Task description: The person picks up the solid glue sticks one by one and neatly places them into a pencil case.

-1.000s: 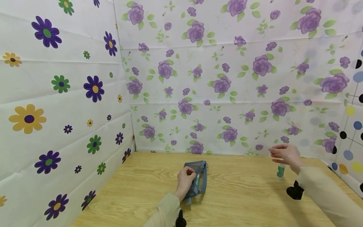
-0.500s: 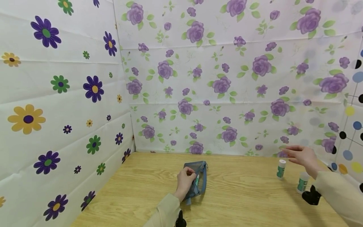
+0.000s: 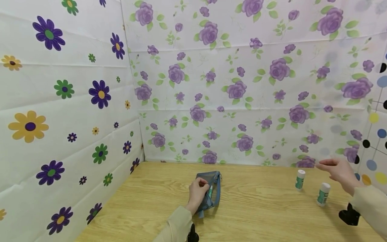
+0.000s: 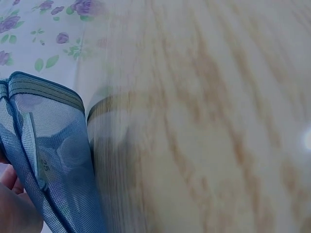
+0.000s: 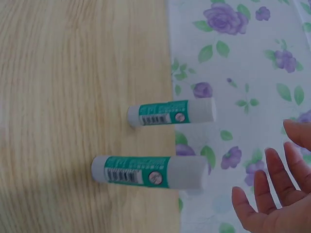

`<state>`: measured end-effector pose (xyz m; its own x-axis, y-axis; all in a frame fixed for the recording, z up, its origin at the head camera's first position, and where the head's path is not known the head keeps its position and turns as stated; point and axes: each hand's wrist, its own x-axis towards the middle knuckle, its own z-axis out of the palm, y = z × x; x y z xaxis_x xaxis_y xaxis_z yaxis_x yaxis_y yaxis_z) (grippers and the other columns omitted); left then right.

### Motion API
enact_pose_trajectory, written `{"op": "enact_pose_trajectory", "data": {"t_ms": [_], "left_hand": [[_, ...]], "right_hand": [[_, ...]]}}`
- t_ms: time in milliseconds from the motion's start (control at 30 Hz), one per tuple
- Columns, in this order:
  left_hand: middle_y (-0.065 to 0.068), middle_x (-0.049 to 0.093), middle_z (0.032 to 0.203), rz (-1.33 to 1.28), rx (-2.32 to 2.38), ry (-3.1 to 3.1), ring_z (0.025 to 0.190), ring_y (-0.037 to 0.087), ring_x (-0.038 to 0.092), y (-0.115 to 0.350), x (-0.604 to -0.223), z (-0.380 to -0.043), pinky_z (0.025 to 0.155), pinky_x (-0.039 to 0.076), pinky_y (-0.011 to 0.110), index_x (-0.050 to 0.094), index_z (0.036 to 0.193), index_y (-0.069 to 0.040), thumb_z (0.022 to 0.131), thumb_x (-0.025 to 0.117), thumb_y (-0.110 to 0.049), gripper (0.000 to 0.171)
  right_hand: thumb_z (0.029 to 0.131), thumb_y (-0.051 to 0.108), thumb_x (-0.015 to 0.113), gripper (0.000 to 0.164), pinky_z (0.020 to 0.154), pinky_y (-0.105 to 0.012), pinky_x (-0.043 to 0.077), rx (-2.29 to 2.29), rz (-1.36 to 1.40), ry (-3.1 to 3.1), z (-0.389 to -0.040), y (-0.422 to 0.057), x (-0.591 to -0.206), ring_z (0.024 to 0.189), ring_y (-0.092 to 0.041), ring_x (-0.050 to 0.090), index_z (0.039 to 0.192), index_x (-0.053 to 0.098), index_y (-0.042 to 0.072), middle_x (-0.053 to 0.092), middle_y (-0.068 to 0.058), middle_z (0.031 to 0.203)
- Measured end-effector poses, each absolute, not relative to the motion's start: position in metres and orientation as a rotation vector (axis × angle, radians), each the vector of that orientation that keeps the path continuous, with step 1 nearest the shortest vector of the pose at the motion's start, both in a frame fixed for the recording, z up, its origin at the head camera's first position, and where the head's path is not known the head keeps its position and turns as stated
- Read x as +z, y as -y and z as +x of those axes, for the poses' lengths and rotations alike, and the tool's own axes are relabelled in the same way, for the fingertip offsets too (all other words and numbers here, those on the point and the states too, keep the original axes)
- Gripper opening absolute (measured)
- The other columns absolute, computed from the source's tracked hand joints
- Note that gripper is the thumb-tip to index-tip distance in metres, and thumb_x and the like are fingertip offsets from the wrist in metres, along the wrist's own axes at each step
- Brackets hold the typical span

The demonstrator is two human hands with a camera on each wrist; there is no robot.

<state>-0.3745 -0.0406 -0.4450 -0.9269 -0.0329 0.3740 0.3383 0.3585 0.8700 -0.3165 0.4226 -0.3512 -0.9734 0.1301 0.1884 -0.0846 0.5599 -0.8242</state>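
Observation:
My left hand [image 3: 197, 195] pinches the edge of a blue mesh zip pouch [image 3: 217, 193] that sits on the table with its mouth open. A green-and-white item [image 3: 210, 191] shows inside the pouch; its kind is hard to tell. In the left wrist view the pouch [image 4: 68, 155] hides most of that hand. My right hand [image 3: 341, 173] hovers at the right with its fingers loosely spread and nothing in them. Two white-and-green glue sticks stand upright on the table: a smaller one [image 3: 299, 180] farther back and a larger one [image 3: 323, 195] nearer the right hand, which touches neither.
The wood-grain table [image 3: 257, 208] ends at a back wall hung with purple-rose cloth [image 3: 235, 127]. Flower-print cloth [image 3: 75, 151] lines the left side, and dotted cloth [image 3: 375, 158] the right.
My right hand has moved right, away from the smaller glue stick. The larger glue stick, hidden behind the arm at first, now shows fully. The left hand and pouch stay put.

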Motion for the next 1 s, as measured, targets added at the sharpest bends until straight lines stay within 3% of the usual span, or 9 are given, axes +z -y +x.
{"op": "enact_pose_trajectory", "data": {"t_ms": [200,400,633,1000], "left_hand": [[0.000,0.053,0.070,-0.264,-1.584,2.303,0.063,0.014,0.050,0.041,-0.446,-0.375,0.055,0.043,0.029,0.061,0.082,0.000,0.078,0.059,-0.003,0.005],[0.000,0.053,0.071,-0.279,-1.602,2.304,0.062,0.014,0.049,0.041,-0.446,-0.375,0.054,0.042,0.029,0.060,0.082,-0.001,0.080,0.059,-0.003,0.003],[0.001,0.053,0.071,-0.267,-1.598,2.316,0.062,0.014,0.049,0.041,-0.446,-0.374,0.054,0.042,0.029,0.060,0.081,-0.005,0.080,0.058,0.000,0.006],[0.000,0.053,0.070,-0.261,-1.597,2.315,0.061,0.013,0.049,0.040,-0.447,-0.374,0.053,0.042,0.029,0.060,0.080,-0.005,0.079,0.058,0.000,0.005]], "right_hand": [[0.088,0.041,0.054,0.073,0.079,-0.057,0.039,1.377,-0.048,2.687,-0.314,-0.432,-0.356,0.109,-0.055,0.030,0.122,0.033,-0.020,0.034,-0.039,0.121],[0.087,0.049,0.051,0.088,0.081,-0.053,0.039,1.466,-0.162,2.770,-0.315,-0.440,-0.361,0.113,-0.055,0.024,0.128,0.016,-0.021,0.014,-0.042,0.127],[0.084,0.051,0.054,0.102,0.084,-0.055,0.036,1.548,-0.263,2.745,-0.318,-0.443,-0.374,0.116,-0.055,0.018,0.130,0.000,-0.023,0.000,-0.043,0.130],[0.082,0.049,0.058,0.107,0.084,-0.059,0.033,1.608,-0.282,2.620,-0.318,-0.444,-0.399,0.115,-0.056,0.017,0.129,-0.007,-0.022,0.003,-0.044,0.128]]}}
